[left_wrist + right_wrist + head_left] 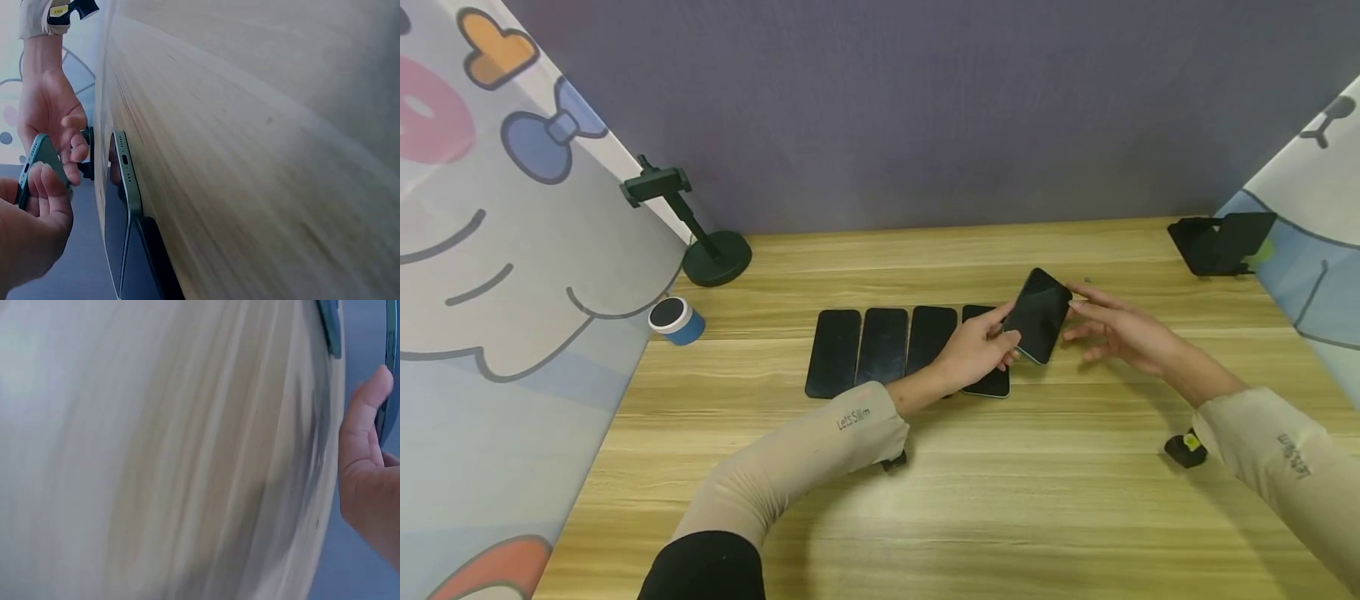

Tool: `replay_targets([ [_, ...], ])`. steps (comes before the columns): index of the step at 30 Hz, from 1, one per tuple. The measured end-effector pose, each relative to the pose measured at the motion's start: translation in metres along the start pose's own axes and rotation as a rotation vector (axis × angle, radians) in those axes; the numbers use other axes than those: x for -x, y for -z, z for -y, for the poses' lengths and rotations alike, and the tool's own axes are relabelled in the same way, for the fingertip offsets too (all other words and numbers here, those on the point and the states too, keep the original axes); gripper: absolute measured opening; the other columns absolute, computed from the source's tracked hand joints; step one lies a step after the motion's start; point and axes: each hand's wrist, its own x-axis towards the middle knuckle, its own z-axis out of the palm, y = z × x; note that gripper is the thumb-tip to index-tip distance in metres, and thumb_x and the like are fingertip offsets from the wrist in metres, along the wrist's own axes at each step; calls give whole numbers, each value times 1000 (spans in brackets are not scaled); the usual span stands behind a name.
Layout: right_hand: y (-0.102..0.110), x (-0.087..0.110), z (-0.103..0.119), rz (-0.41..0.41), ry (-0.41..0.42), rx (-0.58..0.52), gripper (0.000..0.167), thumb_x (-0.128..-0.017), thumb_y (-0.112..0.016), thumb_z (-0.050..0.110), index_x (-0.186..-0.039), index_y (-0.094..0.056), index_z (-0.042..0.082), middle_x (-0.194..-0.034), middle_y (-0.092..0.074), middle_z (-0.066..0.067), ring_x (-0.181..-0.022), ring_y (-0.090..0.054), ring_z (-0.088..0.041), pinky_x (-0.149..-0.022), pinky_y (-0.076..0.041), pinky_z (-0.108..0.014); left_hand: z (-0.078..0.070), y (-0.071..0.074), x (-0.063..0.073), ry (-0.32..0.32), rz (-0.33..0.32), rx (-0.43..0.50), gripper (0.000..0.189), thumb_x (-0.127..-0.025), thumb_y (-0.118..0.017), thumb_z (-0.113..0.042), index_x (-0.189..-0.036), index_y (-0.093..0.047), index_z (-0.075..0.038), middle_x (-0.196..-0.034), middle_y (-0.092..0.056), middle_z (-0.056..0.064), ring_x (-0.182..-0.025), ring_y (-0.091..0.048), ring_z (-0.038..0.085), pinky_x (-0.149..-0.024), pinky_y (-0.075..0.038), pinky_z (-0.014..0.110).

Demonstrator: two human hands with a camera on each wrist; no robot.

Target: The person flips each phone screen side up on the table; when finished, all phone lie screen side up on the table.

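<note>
My left hand (973, 350) grips a smartphone (1039, 315) by its lower left edge and holds it tilted above the table, dark screen up. In the left wrist view the held phone's (44, 159) green back shows, with the fingers beneath it. At its right edge is my right hand (1123, 333), fingers extended and loosely bent; whether they touch the phone is hard to tell. The right wrist view shows the right thumb (365, 403) beside the phone's rim. Several dark-screened phones lie in a row on the table, among them the leftmost phone (833, 354) and the rightmost phone (992, 382), partly covered by the left hand.
A dark green phone stand (717, 258) and a blue-and-white jar (677, 321) stand on the left. Far right sits a black folding stand (1225, 243). A grey panel (925, 117) rises behind the wooden table (1000, 517). Small black wrist devices hang below both sleeves.
</note>
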Motion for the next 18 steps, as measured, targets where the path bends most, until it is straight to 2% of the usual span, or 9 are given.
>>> replay_targets([
  [4,-2,1,-1,19,58,-160,72,-108,-45,17,-163,2,21,-125,-41,3,-93,-66,-11,-65,-57,-27,-2,2,1,14,63,52,65,-105,-54,-20,-161,-22,-16,-101,-70,22,-90,-68,38,-80,-59,42],
  [8,-4,3,-2,18,112,-196,77,-106,-48,6,-163,0,21,-114,-46,4,-91,-65,-10,-64,-56,-24,-1,3,2,-1,113,-32,70,-104,-56,-23,-162,-17,-19,-97,-69,15,-81,-67,28,-74,-58,31],
  [11,-5,3,-1,-14,106,-134,80,-104,-51,5,-164,0,19,-111,-45,5,-90,-64,-9,-63,-55,-24,0,4,3,-7,146,-98,74,-103,-59,-27,-162,-15,-18,-89,-62,6,-70,-61,18,-63,-51,22],
  [14,-4,4,0,-59,72,-28,80,-103,-55,7,-164,-5,18,-111,-44,4,-89,-63,-9,-63,-55,-25,1,4,4,2,180,-146,80,-101,-62,-31,-162,-13,-17,-82,-51,-1,-59,-48,12,-56,-41,18],
  [16,-4,5,0,-84,39,59,79,-103,-57,11,-164,-7,19,-113,-42,3,-88,-62,-9,-63,-55,-26,0,4,5,4,199,-205,83,-99,-64,-33,-161,-13,-16,-81,-51,-3,-55,-40,9,-54,-37,19],
  [18,-4,5,0,-96,10,130,78,-103,-57,15,-164,-8,19,-116,-39,2,-87,-61,-9,-63,-55,-27,0,2,6,3,213,-286,86,-98,-66,-35,-161,-12,-15,-80,-53,-5,-54,-38,7,-55,-36,18],
])
